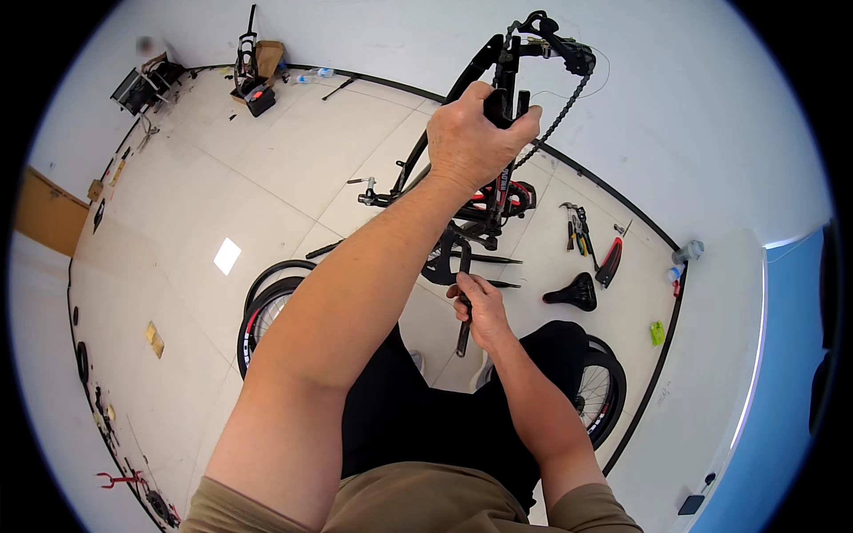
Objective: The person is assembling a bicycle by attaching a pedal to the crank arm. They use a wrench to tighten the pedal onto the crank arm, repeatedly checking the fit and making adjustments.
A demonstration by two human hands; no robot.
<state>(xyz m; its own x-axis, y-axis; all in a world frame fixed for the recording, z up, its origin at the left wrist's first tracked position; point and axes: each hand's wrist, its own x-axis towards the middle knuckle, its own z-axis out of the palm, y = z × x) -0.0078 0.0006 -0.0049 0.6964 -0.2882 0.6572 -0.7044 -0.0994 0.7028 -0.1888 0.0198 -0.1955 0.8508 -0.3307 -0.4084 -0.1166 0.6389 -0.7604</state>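
Note:
A black bicycle frame point(487, 67) stands tilted in front of me, with its rear derailleur point(577, 59) and hanging chain point(563, 110) uppermost. My left hand point(466, 138) reaches far forward, closed on a dark upper part of the frame; its fingertips are partly hidden. Lower down, near my knees, my right hand point(484, 311) is wrapped round a dark metal bar point(463, 339) with a hole in its lower end. The bar's bent upper end lies against the lower part of the frame, where its contact is unclear. Red-trimmed crank parts point(515, 199) show beside the frame.
Bicycle wheels lie at my left point(258, 320) and right point(613, 391). On the right floor are a black saddle point(573, 292), a red-black mudguard point(610, 263) and hand tools point(577, 233). A toolbox point(259, 99) stands far left. The wall rises close behind the frame.

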